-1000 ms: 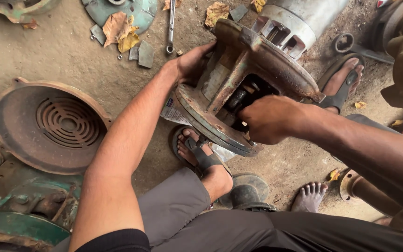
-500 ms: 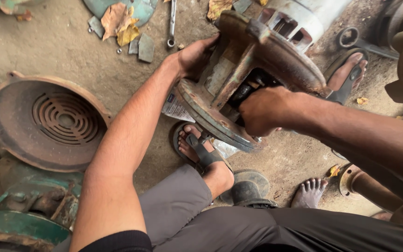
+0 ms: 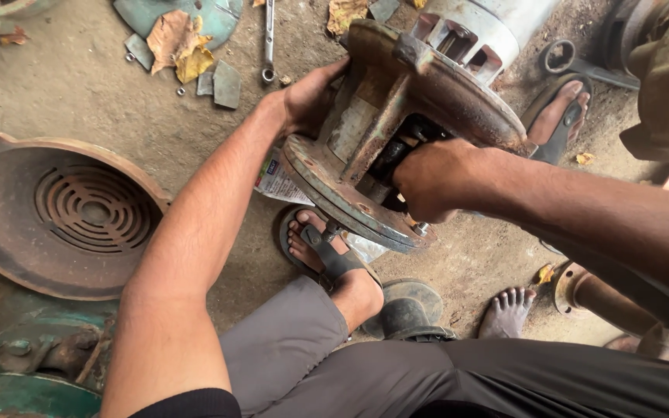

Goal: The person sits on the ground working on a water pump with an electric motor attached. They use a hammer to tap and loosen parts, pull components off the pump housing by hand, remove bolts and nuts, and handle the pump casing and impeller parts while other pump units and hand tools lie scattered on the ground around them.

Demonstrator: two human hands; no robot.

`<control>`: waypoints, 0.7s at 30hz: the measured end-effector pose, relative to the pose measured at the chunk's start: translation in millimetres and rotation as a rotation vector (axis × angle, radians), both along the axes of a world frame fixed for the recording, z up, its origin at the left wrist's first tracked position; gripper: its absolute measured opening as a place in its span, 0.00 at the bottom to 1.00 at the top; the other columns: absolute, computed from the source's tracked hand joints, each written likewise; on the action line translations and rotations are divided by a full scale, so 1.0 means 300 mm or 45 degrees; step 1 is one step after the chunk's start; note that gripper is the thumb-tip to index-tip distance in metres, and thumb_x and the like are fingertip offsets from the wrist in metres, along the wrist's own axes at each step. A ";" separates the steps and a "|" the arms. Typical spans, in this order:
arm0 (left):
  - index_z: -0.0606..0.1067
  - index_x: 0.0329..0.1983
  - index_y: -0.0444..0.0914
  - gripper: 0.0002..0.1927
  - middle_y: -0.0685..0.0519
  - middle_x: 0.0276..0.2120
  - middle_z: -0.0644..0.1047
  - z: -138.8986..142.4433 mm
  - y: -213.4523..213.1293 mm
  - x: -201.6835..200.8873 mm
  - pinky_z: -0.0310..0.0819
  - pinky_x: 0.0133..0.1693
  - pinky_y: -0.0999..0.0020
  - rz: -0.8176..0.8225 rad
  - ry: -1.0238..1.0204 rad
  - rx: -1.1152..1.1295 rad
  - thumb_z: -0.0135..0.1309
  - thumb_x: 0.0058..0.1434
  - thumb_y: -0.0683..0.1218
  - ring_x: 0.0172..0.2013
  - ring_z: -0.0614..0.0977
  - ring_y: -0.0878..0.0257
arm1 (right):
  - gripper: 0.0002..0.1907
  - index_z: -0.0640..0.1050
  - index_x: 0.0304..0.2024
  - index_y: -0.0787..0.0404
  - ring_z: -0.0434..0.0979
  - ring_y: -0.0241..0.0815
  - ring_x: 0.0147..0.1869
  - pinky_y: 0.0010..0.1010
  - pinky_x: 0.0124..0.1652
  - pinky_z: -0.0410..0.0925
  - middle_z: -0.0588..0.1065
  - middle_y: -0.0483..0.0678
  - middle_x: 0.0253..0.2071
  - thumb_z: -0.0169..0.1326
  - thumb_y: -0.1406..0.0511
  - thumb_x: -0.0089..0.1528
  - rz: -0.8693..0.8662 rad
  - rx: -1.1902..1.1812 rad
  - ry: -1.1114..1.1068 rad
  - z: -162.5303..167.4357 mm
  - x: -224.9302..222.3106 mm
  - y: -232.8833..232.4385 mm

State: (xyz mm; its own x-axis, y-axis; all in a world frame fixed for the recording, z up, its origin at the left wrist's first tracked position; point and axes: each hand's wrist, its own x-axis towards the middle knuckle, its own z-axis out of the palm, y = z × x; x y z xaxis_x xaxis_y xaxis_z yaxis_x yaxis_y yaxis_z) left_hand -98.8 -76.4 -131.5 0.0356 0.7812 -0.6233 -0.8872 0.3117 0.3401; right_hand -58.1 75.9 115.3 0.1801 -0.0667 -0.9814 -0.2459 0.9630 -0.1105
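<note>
A rusty pump housing [image 3: 396, 124] lies tilted on the dirt floor [image 3: 63, 85] at the upper centre of the frame. The left hand [image 3: 307, 97] grips its far side; the right hand [image 3: 435, 179] is curled tightly inside the opening behind the round flange [image 3: 334, 193]. A grated cover [image 3: 71, 217] sits at left.
</note>
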 end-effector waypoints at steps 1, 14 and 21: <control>0.51 0.77 0.50 0.45 0.40 0.73 0.59 0.002 0.001 -0.004 0.57 0.66 0.36 0.013 0.013 0.006 0.26 0.61 0.75 0.70 0.63 0.43 | 0.15 0.80 0.44 0.71 0.85 0.46 0.42 0.29 0.35 0.76 0.79 0.56 0.41 0.43 0.73 0.63 -0.077 0.026 -0.055 0.004 -0.007 0.002; 0.48 0.79 0.46 0.50 0.39 0.76 0.50 0.002 -0.003 -0.004 0.53 0.67 0.32 -0.068 -0.049 0.095 0.22 0.60 0.78 0.74 0.55 0.38 | 0.34 0.59 0.70 0.82 0.87 0.58 0.47 0.41 0.48 0.78 0.81 0.72 0.45 0.49 0.67 0.67 -1.169 0.249 -0.330 0.001 0.018 0.081; 0.45 0.80 0.47 0.53 0.38 0.77 0.47 0.049 -0.009 -0.005 0.53 0.67 0.31 -0.066 0.004 0.183 0.24 0.58 0.80 0.75 0.54 0.37 | 0.38 0.48 0.77 0.65 0.86 0.54 0.46 0.39 0.49 0.80 0.81 0.66 0.46 0.42 0.73 0.65 -0.859 0.223 -0.240 -0.023 0.038 0.086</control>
